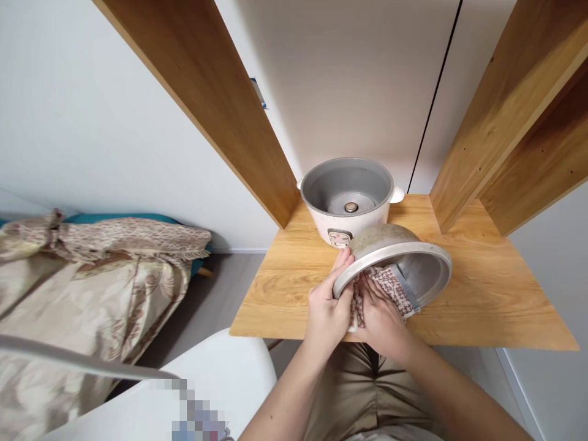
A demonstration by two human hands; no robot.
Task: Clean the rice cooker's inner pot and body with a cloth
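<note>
My left hand (pixel 328 304) grips the rim of a grey metal rice cooker inner pot (pixel 436 263), which is tilted on its side over the wooden table with its mouth toward me. Inside the pot, my right hand (pixel 379 309) presses a red-and-white patterned cloth (pixel 390 285) with a grey edge against the inner wall. The fingers of the right hand lie stretched over the cloth, and some cloth bunches near the left hand. Just behind stands the white rice cooker body (pixel 316 217), lidless, with its round heating plate and central sensor showing.
The wooden table (pixel 271 288) has upright wooden boards (pixel 229 122) at left and right (pixel 496 128), with a white panel behind. A white chair (pixel 229 367) stands at the lower left, with a grey cable (pixel 92 361) crossing above it. Farther left is a cloth-covered seat (pixel 101 294).
</note>
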